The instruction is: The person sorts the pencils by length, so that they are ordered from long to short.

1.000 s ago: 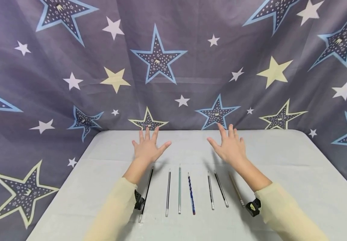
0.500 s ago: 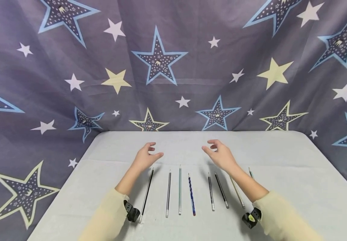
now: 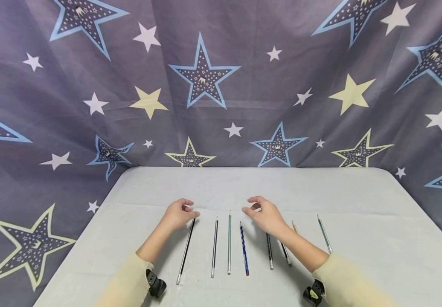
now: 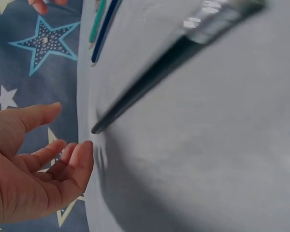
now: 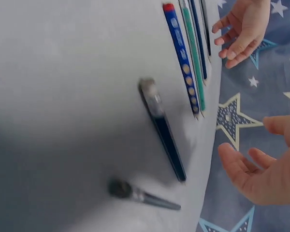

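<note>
My left hand [image 3: 176, 214] hovers at the far end of the leftmost black pencil [image 3: 186, 251], holding nothing, its fingers loosely bent and thumb apart. The left wrist view shows this pencil [image 4: 154, 79] running past the fingertips. My right hand [image 3: 268, 217], also holding nothing, is above the far ends of the row, thumb and fingers apart. Between the hands lie a dark pencil [image 3: 214, 247], a green pencil [image 3: 229, 245] and a blue pencil [image 3: 244, 249] with a red end. Two dark pencils [image 3: 269, 253] are partly hidden under the right hand and forearm.
A tan pencil [image 3: 295, 227] shows mostly hidden behind the right forearm. Farther right lies a teal pencil [image 3: 324, 232]. The white-covered table [image 3: 221, 183] ends at a grey curtain [image 3: 221, 145] with stars. Black wrist cameras [image 3: 155, 285] sit at both cuffs.
Both hands have drawn back toward me from the far edge, and their spread fingers have relaxed into a loose bend. The right hand also moved left, uncovering the teal pencil. The pencils stay put.
</note>
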`<move>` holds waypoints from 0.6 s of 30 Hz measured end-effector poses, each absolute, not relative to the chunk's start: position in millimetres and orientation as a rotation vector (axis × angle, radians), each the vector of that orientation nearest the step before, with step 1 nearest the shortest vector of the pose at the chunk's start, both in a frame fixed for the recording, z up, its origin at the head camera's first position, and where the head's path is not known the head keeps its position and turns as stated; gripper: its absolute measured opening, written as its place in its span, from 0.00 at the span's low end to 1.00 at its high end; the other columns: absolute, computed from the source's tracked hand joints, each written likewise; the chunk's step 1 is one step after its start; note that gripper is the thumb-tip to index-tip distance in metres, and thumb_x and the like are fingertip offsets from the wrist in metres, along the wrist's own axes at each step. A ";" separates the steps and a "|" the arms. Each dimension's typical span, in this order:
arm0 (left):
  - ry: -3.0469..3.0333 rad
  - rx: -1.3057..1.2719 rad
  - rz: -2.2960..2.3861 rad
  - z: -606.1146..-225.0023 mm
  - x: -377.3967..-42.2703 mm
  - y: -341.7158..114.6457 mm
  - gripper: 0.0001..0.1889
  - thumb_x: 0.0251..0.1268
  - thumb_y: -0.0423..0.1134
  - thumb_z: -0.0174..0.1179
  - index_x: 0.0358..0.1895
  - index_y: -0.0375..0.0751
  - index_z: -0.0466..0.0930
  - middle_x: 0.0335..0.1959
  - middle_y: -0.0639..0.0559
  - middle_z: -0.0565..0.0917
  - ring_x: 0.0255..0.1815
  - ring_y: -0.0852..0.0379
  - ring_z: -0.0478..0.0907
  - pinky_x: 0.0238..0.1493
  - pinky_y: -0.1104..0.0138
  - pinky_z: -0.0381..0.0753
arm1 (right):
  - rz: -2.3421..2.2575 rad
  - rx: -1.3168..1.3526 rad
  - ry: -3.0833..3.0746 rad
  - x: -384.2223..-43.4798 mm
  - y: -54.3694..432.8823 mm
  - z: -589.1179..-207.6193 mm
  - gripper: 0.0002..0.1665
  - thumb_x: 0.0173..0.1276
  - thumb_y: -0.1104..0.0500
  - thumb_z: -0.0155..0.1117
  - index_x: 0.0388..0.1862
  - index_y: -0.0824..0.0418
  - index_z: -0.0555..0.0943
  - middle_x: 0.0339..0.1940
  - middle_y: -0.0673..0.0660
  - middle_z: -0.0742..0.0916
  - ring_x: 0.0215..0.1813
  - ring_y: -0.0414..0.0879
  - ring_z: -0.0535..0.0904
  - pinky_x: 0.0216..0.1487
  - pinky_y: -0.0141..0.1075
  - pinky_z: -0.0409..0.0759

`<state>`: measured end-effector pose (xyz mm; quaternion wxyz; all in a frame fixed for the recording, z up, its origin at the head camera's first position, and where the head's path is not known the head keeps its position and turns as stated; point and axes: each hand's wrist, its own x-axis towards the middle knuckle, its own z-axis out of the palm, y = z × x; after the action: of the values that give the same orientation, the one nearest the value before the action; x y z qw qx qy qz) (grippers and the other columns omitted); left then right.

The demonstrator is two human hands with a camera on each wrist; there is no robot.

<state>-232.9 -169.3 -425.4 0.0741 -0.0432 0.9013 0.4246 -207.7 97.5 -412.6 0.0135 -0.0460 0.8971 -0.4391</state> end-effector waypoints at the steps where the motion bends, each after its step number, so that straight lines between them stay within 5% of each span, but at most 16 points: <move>1: 2.705 -0.134 1.261 -426.5 -231.4 -169.5 0.22 0.56 0.38 0.64 0.53 0.33 0.74 0.41 0.42 0.77 0.32 0.54 0.76 0.25 0.65 0.84 | -1.368 -0.157 2.791 -206.2 95.5 -414.3 0.24 0.64 0.52 0.62 0.55 0.63 0.76 0.42 0.59 0.84 0.44 0.51 0.81 0.37 0.36 0.82; 8: 2.691 -0.145 1.201 -436.5 -222.8 -172.9 0.20 0.53 0.37 0.66 0.49 0.33 0.76 0.36 0.46 0.76 0.32 0.56 0.74 0.24 0.66 0.84 | -1.359 -0.204 2.725 -196.5 78.1 -424.9 0.24 0.64 0.52 0.62 0.55 0.63 0.76 0.40 0.57 0.84 0.31 0.42 0.77 0.28 0.31 0.76; 18: 2.669 -0.128 1.236 -439.0 -220.3 -171.8 0.19 0.51 0.32 0.66 0.48 0.34 0.75 0.34 0.47 0.75 0.26 0.57 0.73 0.21 0.67 0.82 | -1.371 -0.289 2.644 -189.4 62.7 -432.0 0.27 0.64 0.53 0.62 0.56 0.68 0.74 0.36 0.57 0.83 0.28 0.40 0.77 0.27 0.30 0.76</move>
<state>-220.3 -171.8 -439.0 0.0988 -0.0432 0.9021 0.4178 -189.4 62.7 -432.0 0.0748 -0.0963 0.8811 -0.4569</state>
